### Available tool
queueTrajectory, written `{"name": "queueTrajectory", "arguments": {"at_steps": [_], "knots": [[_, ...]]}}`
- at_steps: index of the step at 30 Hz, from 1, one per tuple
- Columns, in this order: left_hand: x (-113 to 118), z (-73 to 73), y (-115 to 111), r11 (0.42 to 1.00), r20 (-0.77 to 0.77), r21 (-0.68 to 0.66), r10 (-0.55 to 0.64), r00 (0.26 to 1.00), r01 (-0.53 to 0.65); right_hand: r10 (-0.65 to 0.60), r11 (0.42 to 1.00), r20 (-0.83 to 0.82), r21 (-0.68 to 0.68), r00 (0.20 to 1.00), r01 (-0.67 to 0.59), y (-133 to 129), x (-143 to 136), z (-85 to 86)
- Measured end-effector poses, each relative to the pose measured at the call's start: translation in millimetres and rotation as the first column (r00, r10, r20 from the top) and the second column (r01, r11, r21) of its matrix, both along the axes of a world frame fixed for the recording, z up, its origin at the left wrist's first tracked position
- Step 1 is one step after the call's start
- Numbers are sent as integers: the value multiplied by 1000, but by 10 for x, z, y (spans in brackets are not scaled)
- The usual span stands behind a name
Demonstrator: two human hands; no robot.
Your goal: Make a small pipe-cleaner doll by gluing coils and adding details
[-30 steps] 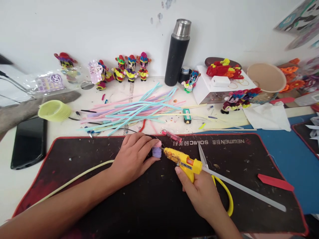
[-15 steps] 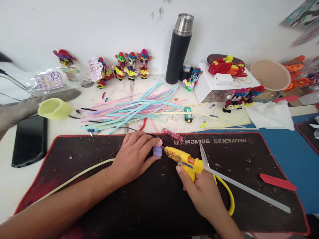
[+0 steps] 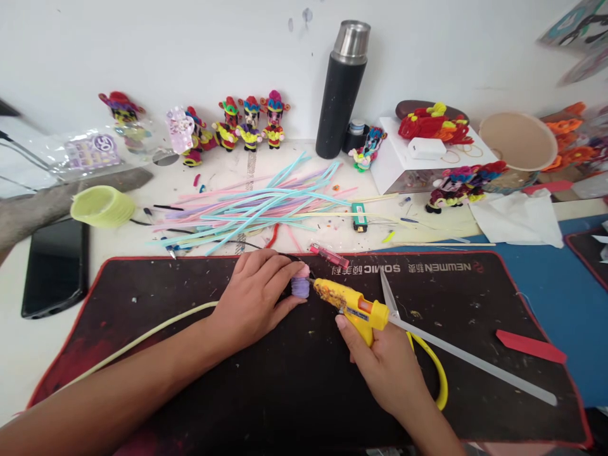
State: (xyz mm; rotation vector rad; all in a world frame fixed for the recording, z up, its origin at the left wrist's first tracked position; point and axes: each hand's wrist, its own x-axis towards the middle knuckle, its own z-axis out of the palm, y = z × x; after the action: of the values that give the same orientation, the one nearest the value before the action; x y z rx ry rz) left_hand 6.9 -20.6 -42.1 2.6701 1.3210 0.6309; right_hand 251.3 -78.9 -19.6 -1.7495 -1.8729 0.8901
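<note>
My left hand (image 3: 259,288) is closed, its thumb and fingers pinching a small coil of purple and pink pipe cleaner (image 3: 300,287). My right hand (image 3: 382,358) wraps the handle of a yellow glue gun (image 3: 354,305). The gun's nozzle is right at the coil's right side; I cannot tell whether it touches. A long translucent glue stick (image 3: 479,361) sticks out of the gun's back end. Scissors with yellow handles (image 3: 439,373) lie partly hidden behind my right hand. A pale yellow strand (image 3: 152,332) runs under my left wrist.
A black desk mat (image 3: 285,392) lies beneath my hands. Behind it spread many pastel pipe cleaners (image 3: 266,206), a pink cutter (image 3: 329,256) and a green box (image 3: 360,217). A black thermos (image 3: 342,95) stands near the wall by several figurines (image 3: 251,123). A phone (image 3: 56,269) lies left.
Both hands, the coil and the glue gun hold almost the same positions. Only the camera view has shifted slightly.
</note>
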Motion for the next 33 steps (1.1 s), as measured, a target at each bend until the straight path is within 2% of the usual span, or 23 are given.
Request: {"name": "queueTrajectory", "arguments": {"at_steps": [25,33], "knots": [[4,5,11,1000,-6,27,-1,1000,2,2,1000,40,6,999,-2,-14,4,-35],[3,8,7,1000,-15,17,2,1000,-1,8,1000,24,-4,1000,-8,6,-4,10]]}}
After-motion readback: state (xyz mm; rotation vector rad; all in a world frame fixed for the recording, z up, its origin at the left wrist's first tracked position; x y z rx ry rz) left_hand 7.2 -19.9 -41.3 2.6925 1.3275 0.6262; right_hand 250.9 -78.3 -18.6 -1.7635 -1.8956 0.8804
